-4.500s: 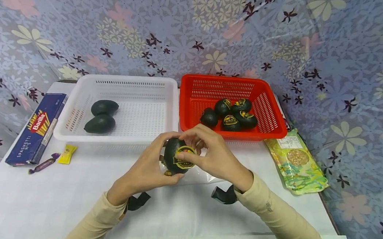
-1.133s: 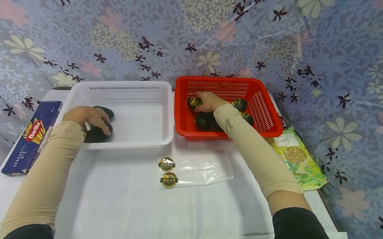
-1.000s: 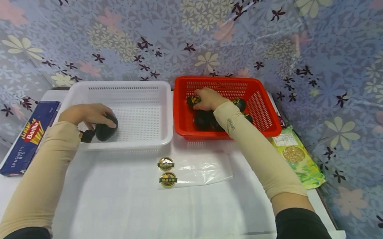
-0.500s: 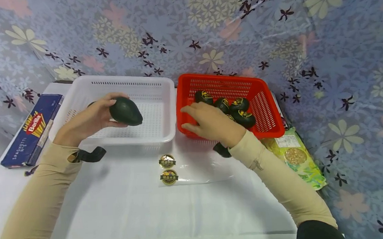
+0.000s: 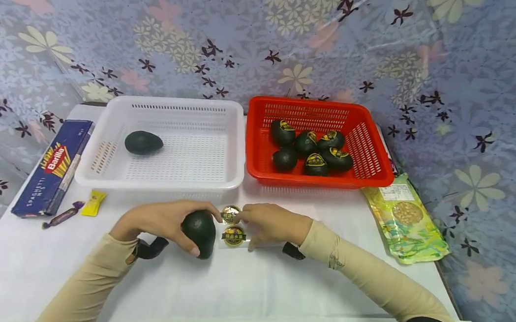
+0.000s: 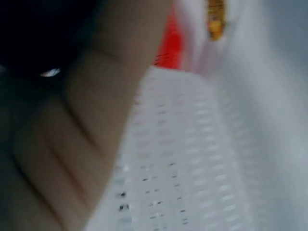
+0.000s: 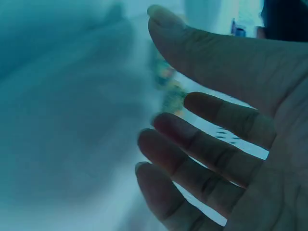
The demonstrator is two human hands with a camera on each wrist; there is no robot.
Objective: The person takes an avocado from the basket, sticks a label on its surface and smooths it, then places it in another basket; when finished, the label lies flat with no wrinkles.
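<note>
My left hand (image 5: 166, 223) grips a plain dark green avocado (image 5: 200, 233) over the white tablecloth, left of two round gold-and-black stickers. The upper sticker (image 5: 230, 214) and the lower sticker (image 5: 233, 236) lie on a clear plastic sheet, mostly hidden by the right hand. Beside them, my right hand (image 5: 275, 224) has its fingertips close to the upper sticker; contact cannot be made out. In the right wrist view its fingers (image 7: 207, 144) are loosely bent and hold nothing. The left wrist view is blurred, with the hand dark in front of the white basket.
A white basket (image 5: 162, 186) contains one avocado (image 5: 143, 142). To its right, a red basket (image 5: 321, 179) holds several avocados, most showing stickers. A spaghetti box (image 5: 54, 168) and two wrapped candies lie left; a green-yellow food bag (image 5: 408, 221) lies right.
The right hand has released a stickered avocado in the red basket and moved back to the stickers. My left hand has taken an avocado from the white basket and brought it near them.
</note>
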